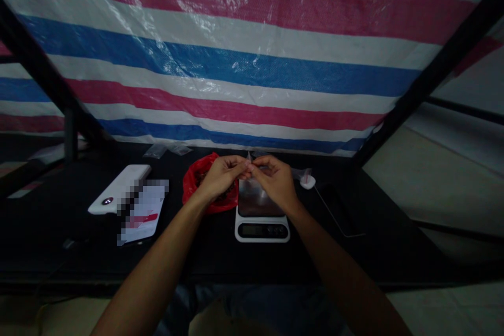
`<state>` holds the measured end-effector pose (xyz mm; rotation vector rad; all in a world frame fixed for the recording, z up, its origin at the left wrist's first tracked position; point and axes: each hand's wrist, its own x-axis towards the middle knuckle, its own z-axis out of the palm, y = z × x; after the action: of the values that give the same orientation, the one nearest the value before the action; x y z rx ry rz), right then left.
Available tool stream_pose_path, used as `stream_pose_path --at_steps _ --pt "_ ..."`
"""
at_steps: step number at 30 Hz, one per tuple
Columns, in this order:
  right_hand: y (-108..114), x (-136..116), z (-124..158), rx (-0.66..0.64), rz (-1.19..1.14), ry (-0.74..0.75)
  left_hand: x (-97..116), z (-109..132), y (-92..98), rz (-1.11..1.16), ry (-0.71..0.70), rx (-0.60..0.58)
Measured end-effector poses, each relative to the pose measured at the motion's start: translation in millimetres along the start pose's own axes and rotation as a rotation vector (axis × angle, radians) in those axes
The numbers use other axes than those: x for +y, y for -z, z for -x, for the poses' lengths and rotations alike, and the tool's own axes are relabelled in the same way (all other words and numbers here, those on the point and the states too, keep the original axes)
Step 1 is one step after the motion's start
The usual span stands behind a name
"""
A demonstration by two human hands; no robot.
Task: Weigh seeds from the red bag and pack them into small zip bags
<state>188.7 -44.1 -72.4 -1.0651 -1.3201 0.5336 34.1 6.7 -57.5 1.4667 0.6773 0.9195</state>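
My left hand (222, 178) and right hand (275, 181) meet at the fingertips, both pinching a small clear plastic bag (249, 157) of thin, glossy film above a white digital scale (262, 230) with a shiny metal plate. Beneath and left of the left hand lies a crumpled red plastic bag (205, 184); right of the right hand rests a round white object (307, 181).

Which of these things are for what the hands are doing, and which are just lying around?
Probably in use:
left hand
right hand
small clear bag, pinched between them
kitchen scale
red plastic bag

Probably just lying about:
white power bank
red-striped paper
loose clear bags
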Motion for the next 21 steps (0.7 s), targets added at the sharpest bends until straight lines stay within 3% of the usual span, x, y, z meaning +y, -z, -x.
stream_pose_path --at_steps 10,21 --pt "4.7 1.2 0.3 -0.035 0.137 -0.019 -3.8 -0.9 5.6 0.033 0.065 -0.073" --pt "7.7 0.7 -1.8 -0.119 0.029 -0.133 -2.3 0.6 6.5 -0.035 0.0 -0.112"
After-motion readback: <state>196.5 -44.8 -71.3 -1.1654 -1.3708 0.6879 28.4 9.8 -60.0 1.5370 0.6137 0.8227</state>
